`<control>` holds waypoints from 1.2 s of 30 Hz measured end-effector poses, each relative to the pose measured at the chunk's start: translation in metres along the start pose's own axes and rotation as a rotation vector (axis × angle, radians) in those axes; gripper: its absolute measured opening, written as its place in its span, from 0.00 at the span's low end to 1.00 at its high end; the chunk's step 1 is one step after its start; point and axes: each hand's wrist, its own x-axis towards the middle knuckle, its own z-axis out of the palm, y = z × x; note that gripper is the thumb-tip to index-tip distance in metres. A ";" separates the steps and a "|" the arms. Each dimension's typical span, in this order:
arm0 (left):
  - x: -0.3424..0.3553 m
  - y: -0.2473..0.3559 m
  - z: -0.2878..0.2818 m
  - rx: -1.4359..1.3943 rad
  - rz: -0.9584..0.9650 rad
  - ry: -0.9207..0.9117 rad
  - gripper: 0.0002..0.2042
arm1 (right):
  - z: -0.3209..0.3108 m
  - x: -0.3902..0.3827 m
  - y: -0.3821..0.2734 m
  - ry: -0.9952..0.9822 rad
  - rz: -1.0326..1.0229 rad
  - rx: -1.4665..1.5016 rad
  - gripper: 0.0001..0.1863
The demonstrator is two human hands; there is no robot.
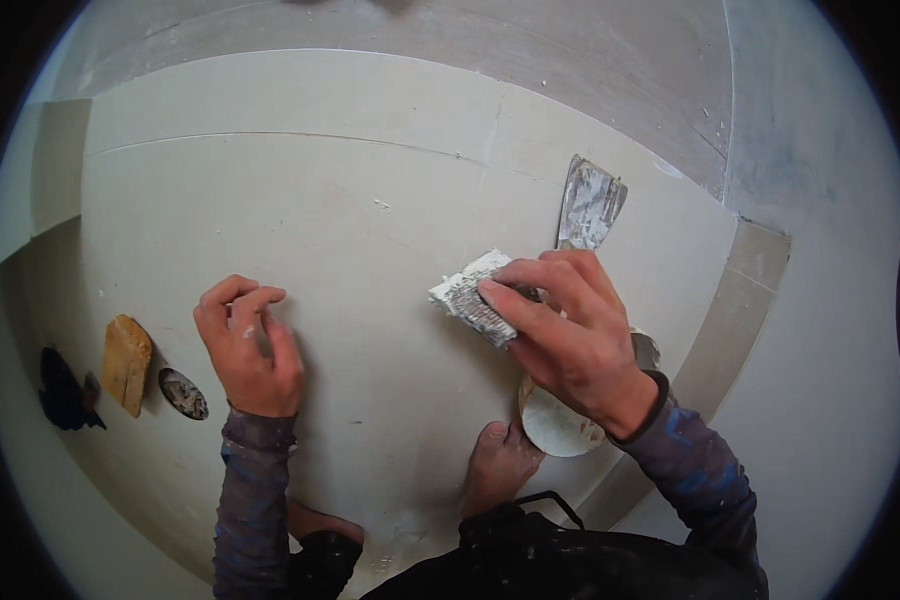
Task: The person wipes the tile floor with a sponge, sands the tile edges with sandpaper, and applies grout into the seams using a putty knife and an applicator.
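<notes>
No legible lettering, label, number or sign on the white-smeared, flared metal blade (592, 205), the ridged grey-white block (467, 300), the round pale container (560, 425) or the dark, blue-patched sleeves (700, 465).

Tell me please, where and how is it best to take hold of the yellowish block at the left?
Probably pinch the yellowish block across its long edges at the upper half, the left hand coming from above. It is longer than wide, and the dark object and round opening flank its lower half. That hand looks empty and is nearest.
</notes>
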 end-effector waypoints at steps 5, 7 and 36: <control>-0.012 -0.033 -0.013 0.088 -0.034 0.063 0.13 | 0.040 0.004 0.003 -0.007 -0.427 -0.418 0.13; -0.017 -0.036 -0.014 0.023 -0.035 0.097 0.14 | 0.041 -0.001 -0.004 -0.016 -0.440 -0.452 0.10; -0.034 -0.051 0.008 0.021 0.064 0.255 0.18 | 0.058 -0.049 -0.065 -0.226 0.042 -0.008 0.25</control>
